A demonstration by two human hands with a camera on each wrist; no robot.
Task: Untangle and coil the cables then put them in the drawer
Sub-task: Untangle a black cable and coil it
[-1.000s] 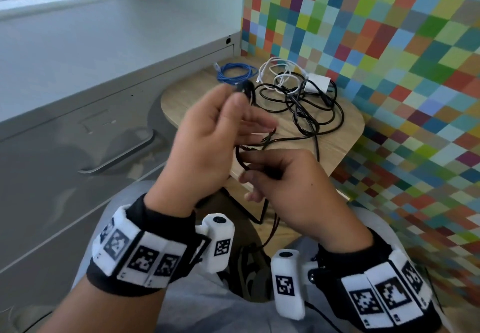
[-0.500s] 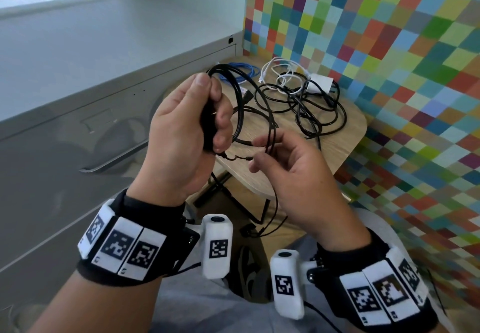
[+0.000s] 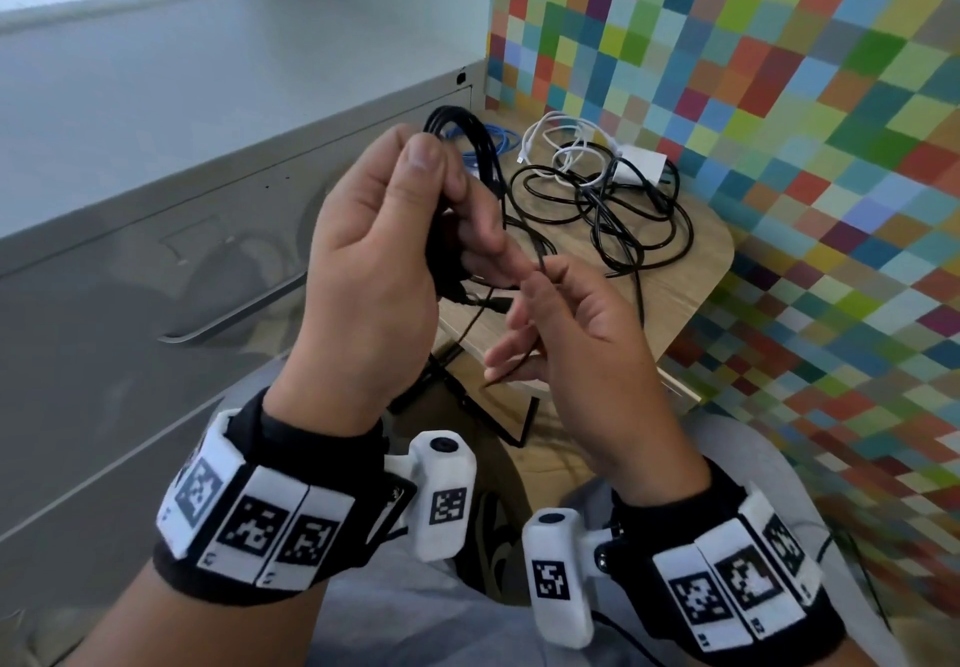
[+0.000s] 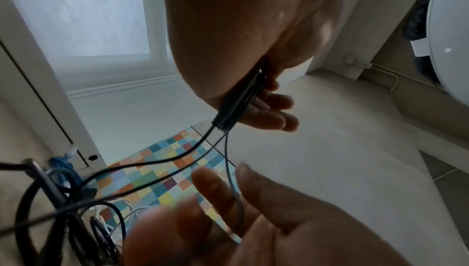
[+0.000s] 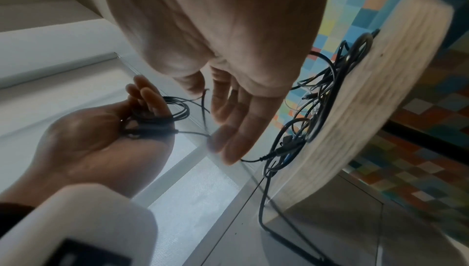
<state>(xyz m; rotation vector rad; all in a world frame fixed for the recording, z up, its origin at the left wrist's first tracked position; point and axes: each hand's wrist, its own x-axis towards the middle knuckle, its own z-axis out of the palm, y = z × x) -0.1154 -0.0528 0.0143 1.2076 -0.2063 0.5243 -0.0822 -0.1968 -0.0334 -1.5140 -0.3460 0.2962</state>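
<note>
My left hand (image 3: pixel 452 198) is raised, thumb up, and grips a bundle of black cable loops (image 3: pixel 467 146) in its curled fingers; the left wrist view shows the bundle (image 4: pixel 238 99) under the palm. A loose strand runs from it to my right hand (image 3: pixel 540 284), which pinches it between thumb and forefinger while the other fingers stay straight. The strand's tail trails across that palm and off toward the table. In the right wrist view the coil (image 5: pixel 162 115) lies in the left palm.
A round wooden side table (image 3: pixel 685 292) holds a black cable tangle (image 3: pixel 623 219), a white cable with charger (image 3: pixel 641 167) and a blue cable coil (image 3: pixel 498 138). A grey cabinet drawer with a metal handle (image 3: pixel 234 313) is on the left. A chequered wall stands at the right.
The left hand lifted and turned, now showing a bundle of loops. The right hand rose from below to meet it and slid along the strand, its fingers spreading.
</note>
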